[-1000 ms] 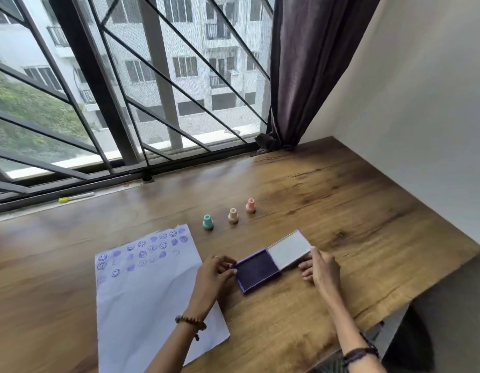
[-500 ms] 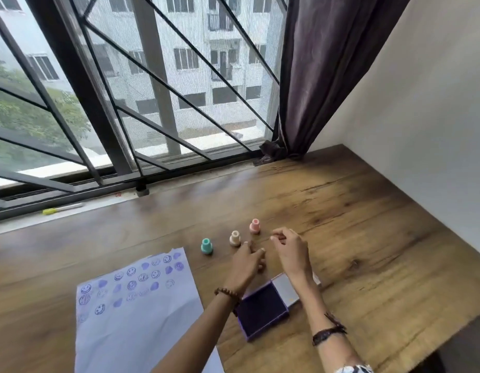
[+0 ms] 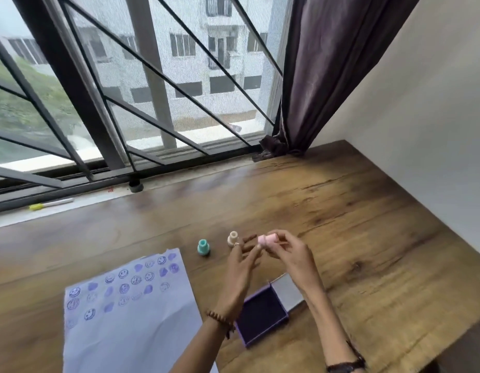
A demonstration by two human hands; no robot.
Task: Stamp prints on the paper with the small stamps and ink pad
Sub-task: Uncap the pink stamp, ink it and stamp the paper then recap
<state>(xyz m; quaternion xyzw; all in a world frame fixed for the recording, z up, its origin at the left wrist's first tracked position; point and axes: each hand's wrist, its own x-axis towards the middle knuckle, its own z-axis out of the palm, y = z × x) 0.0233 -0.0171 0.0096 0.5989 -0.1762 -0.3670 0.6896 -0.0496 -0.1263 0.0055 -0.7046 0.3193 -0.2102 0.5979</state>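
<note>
Head view
Right hand (image 3: 288, 253): raised above the table, fingers curled around the pink stamp (image 3: 267, 239), gripping it at thumb and fingertips; a dark band sits on the wrist.
Pink stamp: held off the table, tipped on its side, its wider end turned to the left hand.
Left hand (image 3: 242, 261): fingers spread and loosely open, holding nothing; its fingertips are at or just beside the pink stamp, and whether they touch it cannot be told. A bead bracelet (image 3: 220, 320) circles the wrist.
Cream stamp (image 3: 232, 238): upright on the table (image 3: 368, 251), just behind the left fingers.
Teal stamp (image 3: 203, 247): upright on the table, left of the cream one and apart from it, near the top right corner of the paper.
Paper (image 3: 131, 313): lies flat at the near left, slightly turned; its upper part carries rows of purple prints, smiley faces and filled blobs, and the lower part is blank.
Ink pad (image 3: 261, 317): open on the table below the hands, dark purple pad in a purple case, with the grey lid (image 3: 287, 292) folded out to its right.
Marker (image 3: 50, 204): yellow-capped, lying on the window ledge at far left, well apart from everything else.
Curtain (image 3: 327, 76): dark, bunched at the far right corner of the window.
</note>
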